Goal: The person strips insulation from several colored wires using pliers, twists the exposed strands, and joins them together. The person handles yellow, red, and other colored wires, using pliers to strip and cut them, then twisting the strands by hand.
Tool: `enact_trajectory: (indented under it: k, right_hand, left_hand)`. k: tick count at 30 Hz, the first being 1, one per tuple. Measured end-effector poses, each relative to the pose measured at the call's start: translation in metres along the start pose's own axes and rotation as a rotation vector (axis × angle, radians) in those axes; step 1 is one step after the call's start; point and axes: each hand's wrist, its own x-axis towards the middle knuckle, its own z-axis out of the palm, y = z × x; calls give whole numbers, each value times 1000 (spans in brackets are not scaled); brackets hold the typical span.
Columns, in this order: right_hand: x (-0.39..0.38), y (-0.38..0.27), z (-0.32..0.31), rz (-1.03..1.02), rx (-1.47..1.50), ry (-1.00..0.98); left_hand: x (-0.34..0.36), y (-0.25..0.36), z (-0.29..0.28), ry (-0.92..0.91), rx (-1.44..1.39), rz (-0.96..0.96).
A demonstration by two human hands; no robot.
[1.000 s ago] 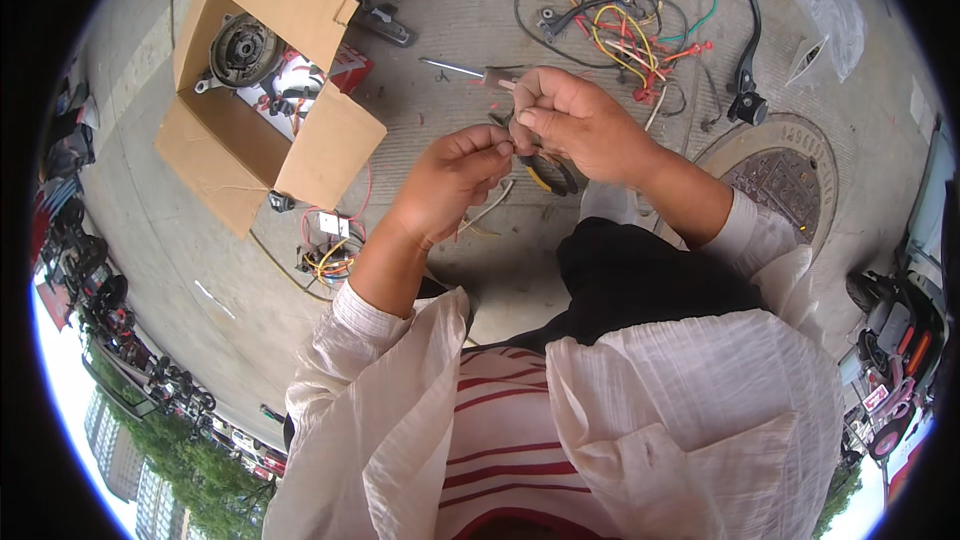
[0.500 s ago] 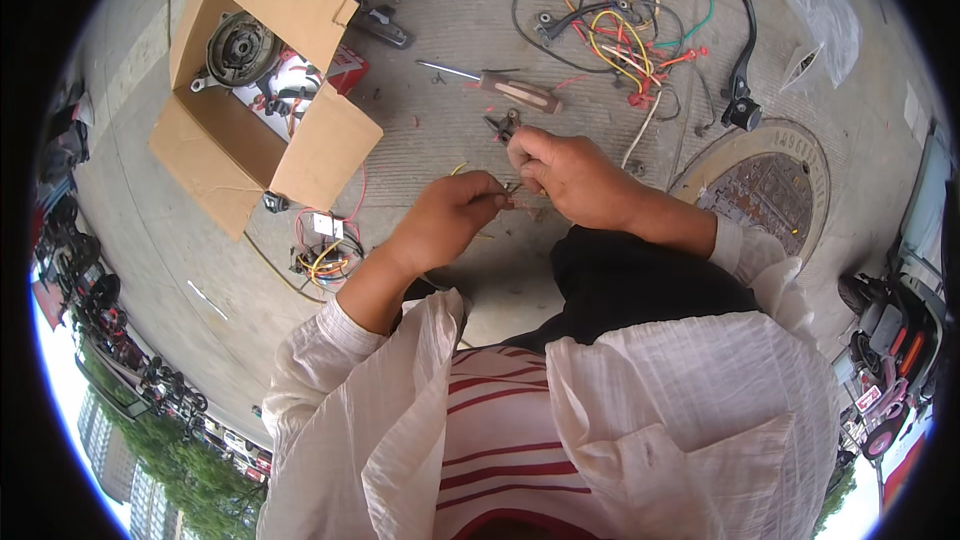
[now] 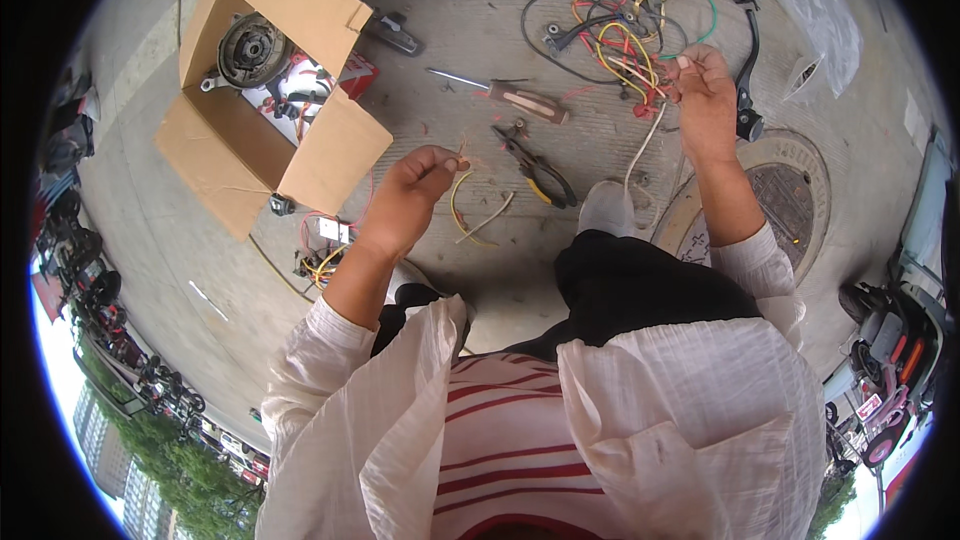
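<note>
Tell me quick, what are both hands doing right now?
Left hand: closed, pinching a thin piece, maybe wire.
Right hand: at the wires, can't tell if it's holding any.

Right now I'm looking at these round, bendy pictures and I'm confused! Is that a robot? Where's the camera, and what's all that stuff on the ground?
No robot here, just a person with bare hands. Every picture comes from one camera on that person's head, looking down. Its wide, curved lens makes straight edges bend.

The left hand pinches a thin little bit, too small for me to name. The right hand is by a tangle of colourful wires; I can't tell whether it grips any.

On the ground lie a screwdriver and pliers with black-and-yellow handles. The open cardboard box has a round metal part inside.
</note>
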Motion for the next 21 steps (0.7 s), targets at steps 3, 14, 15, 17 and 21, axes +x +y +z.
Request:
enact_trajectory:
  k: [3,14,15,17,21]
  right_hand:
    - [-6,-32,9,-175,-284,-135]
    - [-40,-40,85,-24,-100,-655]
    - [-42,-40,86,-23,-92,-634]
    - [-43,-40,86,-18,-59,-618]
    - [-48,-37,88,28,54,-579]
  left_hand:
    - [9,-5,-3,8,-348,184]
    - [13,32,36,-302,-833,132]
    - [12,33,38,-280,-796,115]
    - [12,36,42,-232,-752,82]
    - [6,46,49,-160,-648,14]
